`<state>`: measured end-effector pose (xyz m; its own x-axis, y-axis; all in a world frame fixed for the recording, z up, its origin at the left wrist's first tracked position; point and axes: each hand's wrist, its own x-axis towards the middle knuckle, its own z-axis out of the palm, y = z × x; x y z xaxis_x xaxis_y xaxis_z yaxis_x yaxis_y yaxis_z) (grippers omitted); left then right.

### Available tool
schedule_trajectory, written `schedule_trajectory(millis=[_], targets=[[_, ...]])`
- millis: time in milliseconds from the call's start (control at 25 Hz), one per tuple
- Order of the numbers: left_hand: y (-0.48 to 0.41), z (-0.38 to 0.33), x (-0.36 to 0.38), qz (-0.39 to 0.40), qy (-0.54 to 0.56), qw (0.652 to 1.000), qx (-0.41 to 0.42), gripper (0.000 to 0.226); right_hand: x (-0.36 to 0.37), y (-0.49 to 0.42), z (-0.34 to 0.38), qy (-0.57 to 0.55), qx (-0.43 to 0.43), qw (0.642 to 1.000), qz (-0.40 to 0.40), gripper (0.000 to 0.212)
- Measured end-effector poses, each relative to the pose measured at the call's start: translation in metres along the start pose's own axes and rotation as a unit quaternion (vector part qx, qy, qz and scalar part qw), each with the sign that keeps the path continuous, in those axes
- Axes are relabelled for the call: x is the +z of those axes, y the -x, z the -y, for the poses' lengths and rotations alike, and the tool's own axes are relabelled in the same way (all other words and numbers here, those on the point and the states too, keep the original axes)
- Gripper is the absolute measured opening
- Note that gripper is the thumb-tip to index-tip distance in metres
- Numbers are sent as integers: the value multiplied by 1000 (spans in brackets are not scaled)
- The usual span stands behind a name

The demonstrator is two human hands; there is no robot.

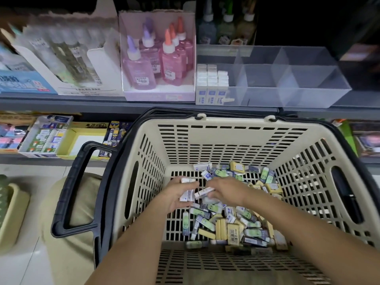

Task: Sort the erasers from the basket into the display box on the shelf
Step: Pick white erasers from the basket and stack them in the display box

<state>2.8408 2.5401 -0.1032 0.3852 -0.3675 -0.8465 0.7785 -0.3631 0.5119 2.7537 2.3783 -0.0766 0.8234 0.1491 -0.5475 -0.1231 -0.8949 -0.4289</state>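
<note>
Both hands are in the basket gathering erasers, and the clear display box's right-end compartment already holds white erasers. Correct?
Not quite: the head view shows the white erasers in the left-end compartment of the display box, not the right-end one. The rest holds.

Erasers (232, 221) in basket (232, 138) — display box (273, 79) behind, on shelf (123, 103).

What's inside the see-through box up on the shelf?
White erasers stand packed in rows in the left compartment of the clear display box. Nothing shows in the other compartments. Anything behind or beneath the front erasers is hidden by them.
</note>
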Motion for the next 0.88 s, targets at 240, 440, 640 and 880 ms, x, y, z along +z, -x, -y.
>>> schedule_trajectory(millis=[240, 440, 640, 880], targets=[[11, -12, 18, 117, -55, 991, -42, 48, -13, 5, 14, -91, -2, 994, -55, 33], [13, -14, 17, 88, -16, 995, -34, 98, -10, 3, 3, -348, 94, 925, -116, 34], [7, -12, 0, -6, 90, 995, -30, 96, 13, 11, -23, 12, 118, 991, -62, 16], [6, -9, -3, 20, 75, 996, -45, 94, 29, -1, -11, 134, 141, 978, -76, 38]])
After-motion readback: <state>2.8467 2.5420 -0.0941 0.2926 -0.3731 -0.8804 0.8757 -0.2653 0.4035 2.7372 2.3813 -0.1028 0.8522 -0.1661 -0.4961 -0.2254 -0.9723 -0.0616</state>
